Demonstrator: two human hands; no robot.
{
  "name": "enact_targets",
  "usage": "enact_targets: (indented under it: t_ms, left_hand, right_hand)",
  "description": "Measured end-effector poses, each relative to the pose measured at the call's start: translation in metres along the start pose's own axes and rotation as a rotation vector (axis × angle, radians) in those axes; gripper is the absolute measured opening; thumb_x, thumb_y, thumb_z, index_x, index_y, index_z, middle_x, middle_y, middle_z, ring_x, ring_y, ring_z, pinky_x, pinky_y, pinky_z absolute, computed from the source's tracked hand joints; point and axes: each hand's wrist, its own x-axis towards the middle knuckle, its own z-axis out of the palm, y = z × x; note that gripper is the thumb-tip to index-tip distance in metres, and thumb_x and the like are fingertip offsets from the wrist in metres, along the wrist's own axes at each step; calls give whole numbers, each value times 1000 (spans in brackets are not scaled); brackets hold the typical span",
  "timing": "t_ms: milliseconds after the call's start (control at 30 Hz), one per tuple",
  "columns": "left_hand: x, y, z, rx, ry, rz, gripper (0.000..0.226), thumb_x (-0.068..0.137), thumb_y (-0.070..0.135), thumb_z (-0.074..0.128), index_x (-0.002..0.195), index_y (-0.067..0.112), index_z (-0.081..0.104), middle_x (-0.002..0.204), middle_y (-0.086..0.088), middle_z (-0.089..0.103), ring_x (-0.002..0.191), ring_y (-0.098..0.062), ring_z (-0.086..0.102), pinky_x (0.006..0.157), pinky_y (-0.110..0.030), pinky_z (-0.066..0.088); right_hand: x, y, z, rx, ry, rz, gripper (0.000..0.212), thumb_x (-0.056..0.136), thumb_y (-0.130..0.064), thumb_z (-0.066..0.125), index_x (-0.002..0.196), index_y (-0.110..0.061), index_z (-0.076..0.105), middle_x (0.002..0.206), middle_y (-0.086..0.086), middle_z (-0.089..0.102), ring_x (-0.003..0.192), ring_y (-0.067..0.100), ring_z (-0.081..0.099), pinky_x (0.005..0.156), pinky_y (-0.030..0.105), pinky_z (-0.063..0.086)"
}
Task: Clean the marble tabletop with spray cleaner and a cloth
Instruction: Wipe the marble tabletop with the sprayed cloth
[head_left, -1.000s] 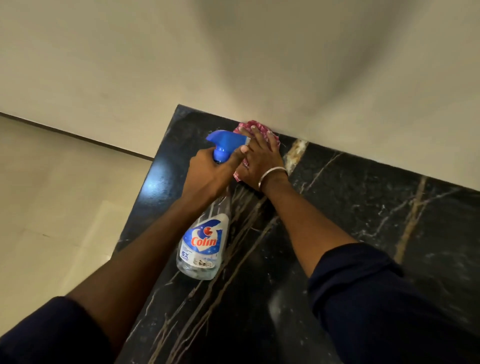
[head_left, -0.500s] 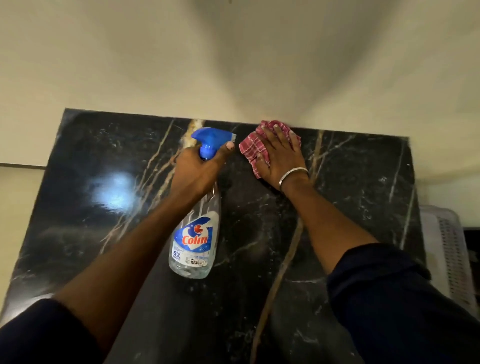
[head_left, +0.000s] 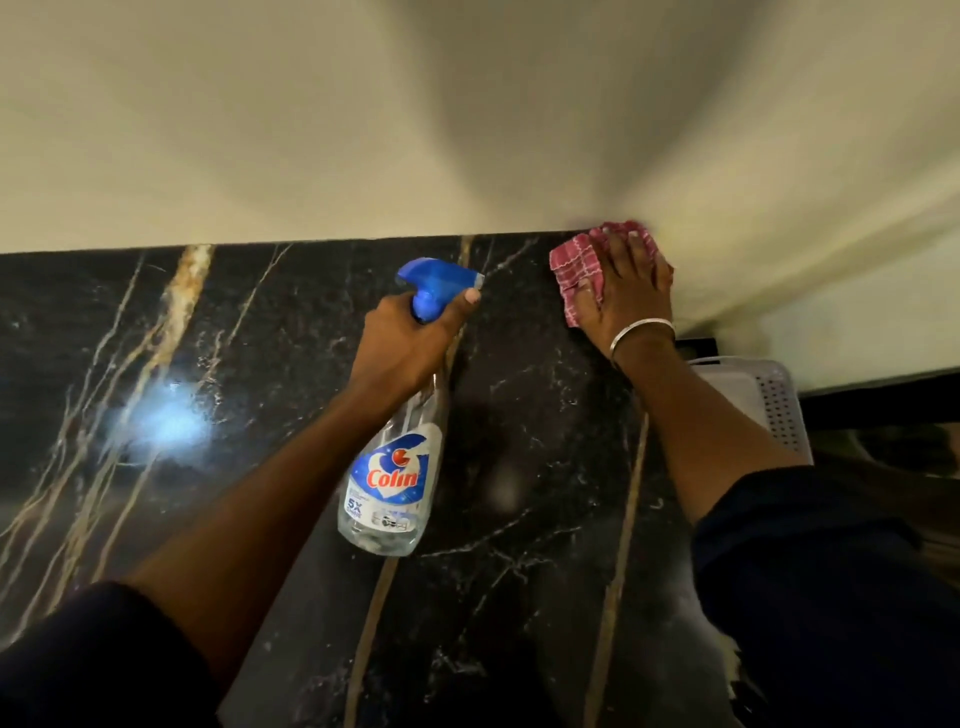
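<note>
The black marble tabletop (head_left: 530, 395) with gold and white veins fills the lower half of the view. My left hand (head_left: 410, 343) grips the neck of a clear Colin spray bottle (head_left: 392, 483) with a blue trigger head, held above the middle of the slab. My right hand (head_left: 631, 296) lies flat with straight fingers on a red checked cloth (head_left: 574, 270), pressing it onto the marble at the far right corner, against the wall. A metal bangle sits on that wrist.
A cream wall (head_left: 363, 130) runs along the far edge of the tabletop. A white perforated plastic basket (head_left: 769, 400) stands just beyond the right edge. A bright light reflection (head_left: 161, 426) shows on the left part of the marble.
My right hand has slid the cloth rightward along the back edge to the far right corner. The bottle in my left hand has followed to the right, and the view has shifted right.
</note>
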Motion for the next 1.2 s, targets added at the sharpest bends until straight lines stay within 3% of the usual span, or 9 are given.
enact_targets:
  t_ms: [100, 233, 367, 533, 633, 800, 933, 1100, 1200]
  left_hand:
    - [2, 14, 27, 29, -28, 18, 32, 90, 49, 61, 71, 23, 57, 59, 9, 58, 48, 6, 55, 44, -5, 38]
    - [-1, 25, 49, 57, -55, 30, 29, 89, 51, 61, 78, 25, 58, 64, 9, 62, 52, 5, 58, 47, -6, 41]
    - [-11, 31, 64, 74, -100, 33, 29, 89, 52, 60, 91, 23, 62, 77, 3, 68, 68, -7, 65, 61, -20, 52]
    - [-38, 39, 86, 120, -163, 71, 27, 90, 51, 59, 80, 26, 57, 62, 7, 60, 51, 5, 59, 46, -7, 41]
    - [-56, 41, 98, 101, -207, 79, 28, 90, 52, 58, 85, 25, 57, 62, 8, 59, 49, 6, 57, 43, -5, 39]
    - [-91, 34, 112, 103, -267, 78, 33, 87, 58, 58, 85, 25, 60, 68, 6, 64, 57, -1, 61, 55, -20, 51]
    - [-123, 26, 119, 119, -293, 69, 34, 86, 58, 60, 78, 25, 60, 64, 7, 64, 53, 1, 59, 50, -16, 45]
    - [-160, 19, 122, 123, -336, 82, 36, 86, 56, 60, 89, 20, 64, 72, 5, 67, 62, -3, 63, 57, -18, 48]
    - [-175, 16, 118, 118, -333, 96, 45, 85, 58, 61, 88, 14, 65, 75, -1, 70, 66, -11, 67, 60, -28, 55]
  right_hand:
    - [2, 17, 4, 8, -4, -16, 69, 98, -50, 36, 157, -21, 13, 164, 4, 14, 152, 26, 4, 122, 47, 1]
    - [-2, 16, 6, 44, -7, -3, 75, 91, -59, 17, 157, -22, 12, 164, 3, 13, 152, 27, 5, 122, 47, 3]
    - [-33, 26, 7, 127, -1, 11, 75, 91, -58, 15, 157, -23, 11, 165, 4, 10, 152, 28, 4, 121, 50, 10]
    - [-81, 40, 25, 79, -22, -4, 74, 96, -59, 9, 157, -18, 6, 165, 9, 0, 152, 31, -3, 121, 49, 12]
    - [-113, 45, 35, 47, -60, -2, 72, 97, -59, 3, 158, -20, 3, 165, 9, -3, 152, 30, -5, 120, 49, 13]
    - [-186, 40, 34, 130, -31, 20, 70, 95, -53, 18, 157, -21, 13, 165, 9, 5, 151, 32, 0, 120, 50, 14]
    - [-240, 38, 40, 164, -29, 43, 69, 95, -51, 20, 157, -19, 16, 165, 10, 7, 151, 33, 2, 121, 49, 14]
    - [-307, 33, 47, 165, -47, 93, 70, 95, -53, 23, 157, -23, 11, 165, 7, 4, 152, 31, 2, 121, 49, 13]
    - [-348, 27, 49, 193, -14, 132, 68, 95, -48, 30, 157, -23, 15, 165, 7, 9, 151, 32, 6, 121, 48, 13]
